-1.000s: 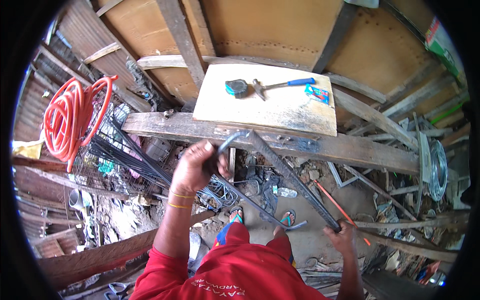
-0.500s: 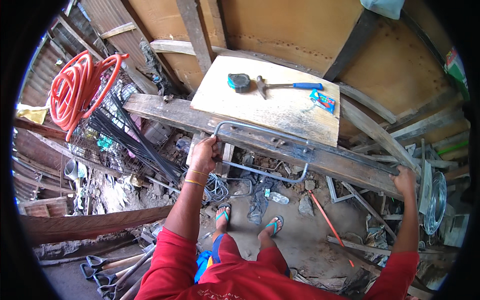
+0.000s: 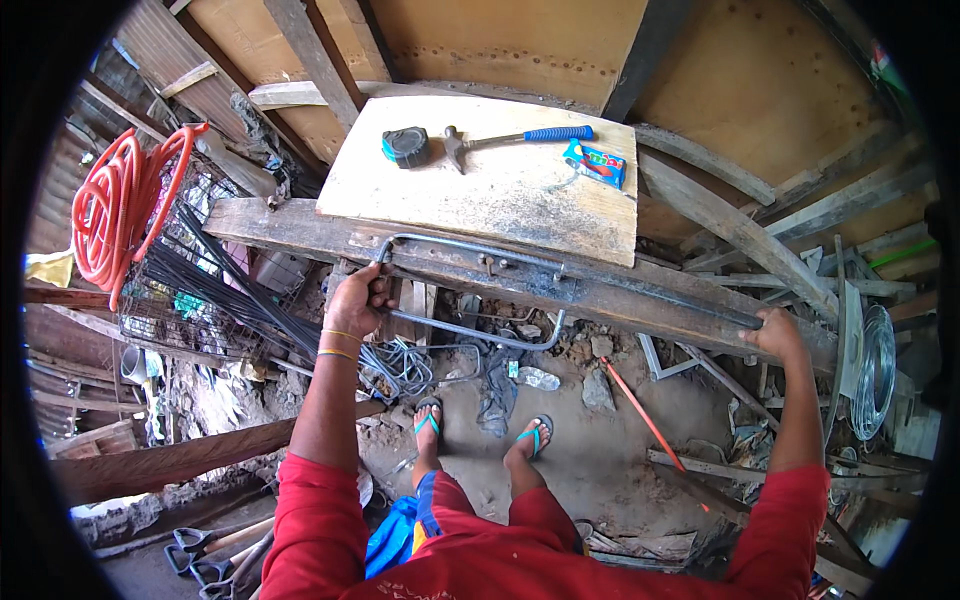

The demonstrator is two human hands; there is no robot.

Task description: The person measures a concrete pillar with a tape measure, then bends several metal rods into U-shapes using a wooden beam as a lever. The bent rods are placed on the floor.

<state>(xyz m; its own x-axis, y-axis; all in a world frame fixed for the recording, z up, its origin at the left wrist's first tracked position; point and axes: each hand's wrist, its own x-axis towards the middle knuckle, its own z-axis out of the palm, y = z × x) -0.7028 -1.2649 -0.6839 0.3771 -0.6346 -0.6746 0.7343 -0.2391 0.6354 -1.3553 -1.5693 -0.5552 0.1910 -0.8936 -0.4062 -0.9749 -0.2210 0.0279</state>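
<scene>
Many loops of orange hose (image 3: 120, 210) are at the left, by a wavy metal wall (image 3: 165, 50). Next come long black rods (image 3: 225, 297). The left hand (image 3: 354, 303) is curled tight around a bent metal rod (image 3: 470, 333), by its left corner. The rod reaches along the near side of the bench (image 3: 450, 195), a pale board on a thick old beam (image 3: 260, 225). The board has dark smudges on its near right part. On it, left to right, are a tape measure (image 3: 406, 147), a hammer (image 3: 500, 139) with a blue handle and a blue packet (image 3: 597, 164). Brown wall panels (image 3: 520, 40) stand on the far side. A clear bottle (image 3: 538, 378), a stone (image 3: 597, 392) and an orange stick (image 3: 645, 416) lie over the near dirt floor (image 3: 600, 455). The right hand (image 3: 778, 335) grips the rod's dark right end. Farther right is a coil of shiny wire (image 3: 887, 350).
</scene>
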